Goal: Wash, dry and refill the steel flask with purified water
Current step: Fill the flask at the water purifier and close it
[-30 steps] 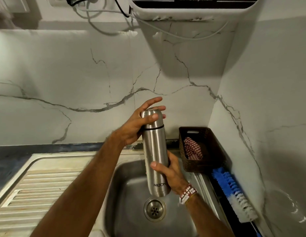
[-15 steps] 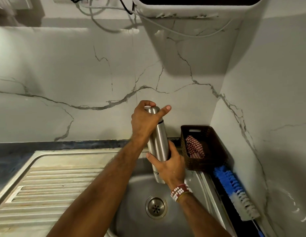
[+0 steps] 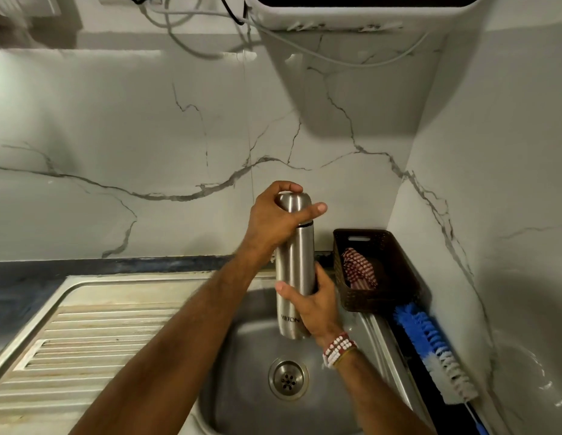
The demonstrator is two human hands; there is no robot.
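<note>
Your left hand (image 3: 272, 222) has closed round the cap (image 3: 294, 205) of the steel flask (image 3: 297, 262); a second ago its fingers were splayed loose. Your right hand (image 3: 315, 304) keeps its wrap on the lower body, holding the flask upright above the sink (image 3: 242, 356), near the drain. The cap still looks seated, so unscrewing probably comes next and washing has not begun.
</note>
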